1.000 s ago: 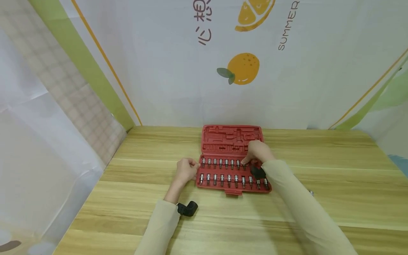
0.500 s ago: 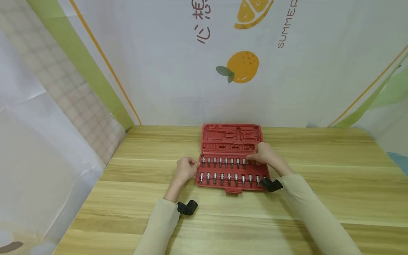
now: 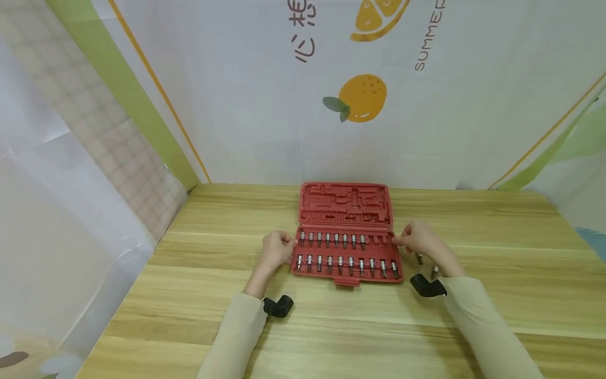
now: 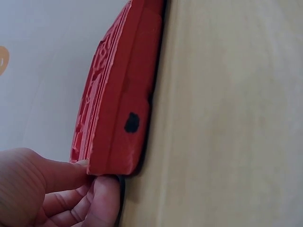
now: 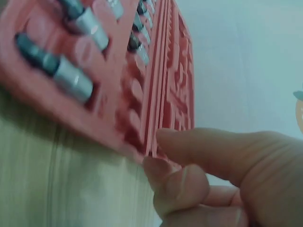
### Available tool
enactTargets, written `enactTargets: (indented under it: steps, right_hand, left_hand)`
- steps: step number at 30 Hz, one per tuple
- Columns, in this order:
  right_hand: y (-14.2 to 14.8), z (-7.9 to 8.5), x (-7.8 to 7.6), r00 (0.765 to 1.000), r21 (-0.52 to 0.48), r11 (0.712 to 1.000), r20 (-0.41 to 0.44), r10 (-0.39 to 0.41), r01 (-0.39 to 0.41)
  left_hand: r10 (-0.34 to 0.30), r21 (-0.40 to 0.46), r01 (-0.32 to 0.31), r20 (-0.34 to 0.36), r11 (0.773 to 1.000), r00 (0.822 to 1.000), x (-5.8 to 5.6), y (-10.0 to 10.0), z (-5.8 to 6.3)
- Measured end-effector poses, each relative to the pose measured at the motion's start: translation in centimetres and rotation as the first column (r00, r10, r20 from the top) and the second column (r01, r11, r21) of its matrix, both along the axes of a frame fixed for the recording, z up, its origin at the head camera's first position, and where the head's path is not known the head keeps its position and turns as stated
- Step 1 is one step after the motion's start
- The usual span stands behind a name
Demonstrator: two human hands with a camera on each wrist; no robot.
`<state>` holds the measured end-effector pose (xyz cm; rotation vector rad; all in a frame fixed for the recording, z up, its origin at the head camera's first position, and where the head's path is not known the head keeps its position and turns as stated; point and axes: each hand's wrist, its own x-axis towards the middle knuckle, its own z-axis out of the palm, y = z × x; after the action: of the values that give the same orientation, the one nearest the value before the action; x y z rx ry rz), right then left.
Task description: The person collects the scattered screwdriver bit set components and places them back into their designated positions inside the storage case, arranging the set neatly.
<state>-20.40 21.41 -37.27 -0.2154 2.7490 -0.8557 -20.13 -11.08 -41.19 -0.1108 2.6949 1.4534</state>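
Left hand (image 3: pixel 276 251), right hand (image 3: pixel 420 239) pinching opposite edges of molded red case (image 3: pixel 379 251); shiny metal bits (image 3: pixel 340 261) lying in two rows.

On the table (image 3: pixel 208 300), before the backdrop (image 3: pixel 255 131): the tray (image 3: pixel 343 251), its lid (image 3: pixel 326 201) behind. Within the tray, two rows — back row (image 3: pixel 336 241) of eight bits from the left end, front row (image 3: pixel 351 263) of ten. Left hand (image 3: pixel 278 248) at left edge; right hand (image 3: pixel 421 241) at right rear corner — two loose bits (image 3: pixel 420 258) (image 3: pixel 435 271) in front of it.
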Motion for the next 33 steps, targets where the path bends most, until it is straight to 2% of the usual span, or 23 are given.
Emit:
enactTargets:
  steps: [9,17,26,33]
  right_hand:
    - [2.6,-0.5,0.6,0.998,0.007,1.0,-0.057,-0.001,0.001]
    - [3.7,-0.7,0.9,0.999,0.026,0.998,0.002,-0.052,0.052]
    - [3.9,-1.2,1.3,0.996,0.054,0.995,0.013,-0.084,0.083]
    - [3.7,-1.1,1.2,0.993,0.062,0.995,0.087,-0.084,0.079]
  left_hand:
    - [0.005,-0.007,-0.005,0.012,1.0,1.0,0.0,-0.2,0.0]
    - [0.009,-0.004,-0.009,0.02,1.0,1.0,0.1,-0.4,-0.2]
    - [0.001,-0.005,-0.001,0.012,1.0,1.0,0.0,-0.3,-0.3]
    - [0.004,0.001,-0.004,0.012,1.0,1.0,0.0,-0.3,-0.3]
